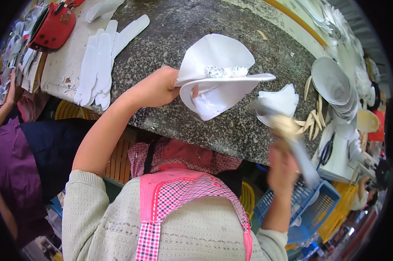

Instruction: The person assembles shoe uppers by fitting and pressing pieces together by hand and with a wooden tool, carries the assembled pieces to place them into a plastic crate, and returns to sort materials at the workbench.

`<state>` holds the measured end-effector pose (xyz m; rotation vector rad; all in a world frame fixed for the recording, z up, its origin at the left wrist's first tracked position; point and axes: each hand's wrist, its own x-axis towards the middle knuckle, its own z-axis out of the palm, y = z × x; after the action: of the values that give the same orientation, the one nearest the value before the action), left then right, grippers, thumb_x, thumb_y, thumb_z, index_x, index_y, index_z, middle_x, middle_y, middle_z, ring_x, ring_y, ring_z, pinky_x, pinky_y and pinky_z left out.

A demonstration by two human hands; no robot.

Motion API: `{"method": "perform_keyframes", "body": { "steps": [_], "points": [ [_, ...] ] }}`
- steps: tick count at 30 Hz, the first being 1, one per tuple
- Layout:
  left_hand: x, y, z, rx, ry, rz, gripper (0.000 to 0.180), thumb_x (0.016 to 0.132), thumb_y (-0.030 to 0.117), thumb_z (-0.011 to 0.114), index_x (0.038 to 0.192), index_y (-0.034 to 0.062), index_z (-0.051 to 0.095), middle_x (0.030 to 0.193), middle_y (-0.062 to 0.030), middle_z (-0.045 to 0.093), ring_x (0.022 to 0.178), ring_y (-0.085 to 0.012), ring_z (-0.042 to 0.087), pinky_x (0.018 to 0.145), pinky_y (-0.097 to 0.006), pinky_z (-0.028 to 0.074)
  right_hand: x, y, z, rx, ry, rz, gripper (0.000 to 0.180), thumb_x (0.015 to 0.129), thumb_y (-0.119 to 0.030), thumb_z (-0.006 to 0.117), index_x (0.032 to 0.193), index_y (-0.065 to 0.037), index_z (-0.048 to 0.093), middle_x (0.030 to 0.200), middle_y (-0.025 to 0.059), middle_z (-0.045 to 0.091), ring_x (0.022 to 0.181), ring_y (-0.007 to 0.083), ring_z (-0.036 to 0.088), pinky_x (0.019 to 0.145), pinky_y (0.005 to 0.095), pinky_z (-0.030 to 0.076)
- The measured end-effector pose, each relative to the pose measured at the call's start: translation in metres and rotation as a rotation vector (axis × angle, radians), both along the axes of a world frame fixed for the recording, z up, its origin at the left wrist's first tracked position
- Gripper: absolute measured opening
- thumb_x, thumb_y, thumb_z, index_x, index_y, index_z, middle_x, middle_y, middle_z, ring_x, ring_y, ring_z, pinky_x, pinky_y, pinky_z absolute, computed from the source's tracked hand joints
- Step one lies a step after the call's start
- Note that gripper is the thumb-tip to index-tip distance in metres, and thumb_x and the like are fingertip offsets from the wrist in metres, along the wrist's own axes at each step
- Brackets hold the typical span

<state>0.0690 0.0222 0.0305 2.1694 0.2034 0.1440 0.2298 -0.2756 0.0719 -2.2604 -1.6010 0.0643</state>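
Your left hand (159,87) pinches the white upper (218,80); your right hand (281,163) grips a blurred brush (292,139), probably. Finished-looking uppers (335,87) stacked right; flat pieces (98,65) wait far left.

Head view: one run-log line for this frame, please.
left hand: grips white fabric piece over stone table | right hand: holds blurred brush-like tool | nearby: white cutouts, blue basket

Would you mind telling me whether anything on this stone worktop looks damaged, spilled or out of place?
Mostly small things: pale tan slivers lie scattered loose on the speckled grey stone worktop beside the stack of white moulded cups, and the white-painted board at the left is chipped along its edge. The white folded shoe upper looks intact.
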Motion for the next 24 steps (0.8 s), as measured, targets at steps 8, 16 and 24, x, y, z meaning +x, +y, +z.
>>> {"method": "perform_keyframes", "body": {
  "steps": [8,16,24],
  "points": [
    [-0.007,-0.014,-0.017,-0.018,-0.138,-0.018,0.031,0.063,-0.008,0.055,0.091,0.0044,0.060,0.083,-0.0180,0.059,0.082,-0.0357,0.058,0.070,-0.039,0.047,-0.039,0.065,-0.024,-0.057,0.229,-0.040,0.018,0.081,-0.016,0.057,0.088,0.000,0.057,0.069,0.0194,0.057,0.056,0.0353,0.057,0.050,0.0380,0.046],
    [-0.010,-0.018,-0.019,0.022,-0.122,-0.004,0.035,0.062,-0.007,0.054,0.095,0.0039,0.059,0.087,-0.0191,0.059,0.083,-0.0358,0.058,0.072,-0.039,0.047,-0.044,0.079,-0.022,-0.152,0.218,-0.037,0.017,0.080,-0.019,0.057,0.082,-0.002,0.058,0.063,0.0196,0.057,0.061,0.0370,0.058,0.055,0.0431,0.047],
    [-0.008,-0.012,0.004,-0.182,-0.005,0.090,0.021,0.074,0.002,0.060,0.095,0.0017,0.060,0.083,-0.0147,0.063,0.076,-0.0270,0.061,0.072,-0.032,0.047,0.050,-0.061,0.001,0.181,0.360,-0.746,0.025,0.087,-0.016,0.053,0.105,0.002,0.054,0.073,0.0113,0.056,0.067,0.0240,0.053,0.065,0.0318,0.042]
  ]
}}
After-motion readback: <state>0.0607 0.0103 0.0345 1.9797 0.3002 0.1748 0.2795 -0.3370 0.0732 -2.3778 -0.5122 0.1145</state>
